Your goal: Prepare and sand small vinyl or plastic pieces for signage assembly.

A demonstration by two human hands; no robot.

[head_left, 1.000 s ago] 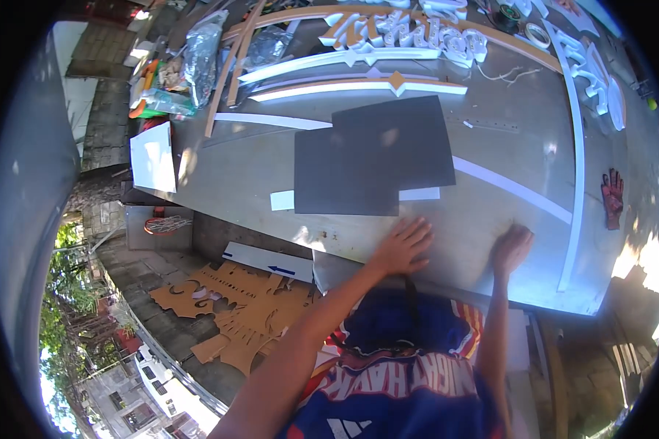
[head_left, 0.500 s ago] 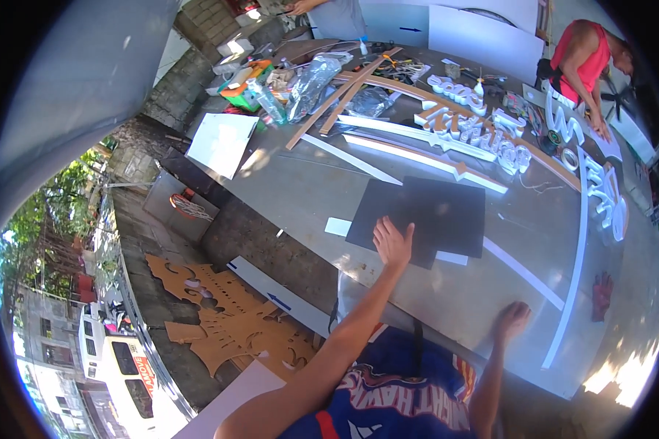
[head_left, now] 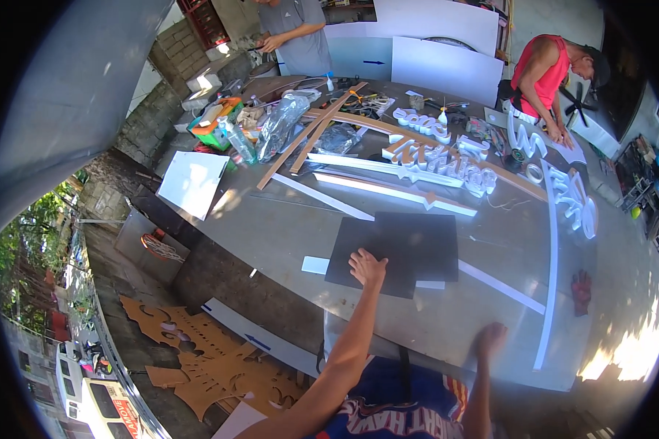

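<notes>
Two dark grey sheets overlap on the grey tabletop in front of me. My left hand rests on the left sheet near its front, thumb apart and fingers a little bent, holding nothing. White pieces stick out from beneath the sheets: a small one at the left and a long strip at the right. My right hand is by the table's near edge, apart from the sheets. It is blurred, its fingers look curled, and nothing shows in it.
White raised letters, wooden strips and white strips lie farther back. A red glove is at the right. A person in a red top works at the far right; another in grey stands behind. Cut brown board lies lower left.
The view has shifted, so the table sits lower and farther left. My left hand's fingers have bent from a flatter spread on the dark sheet. The sheets look unmoved on the table.
</notes>
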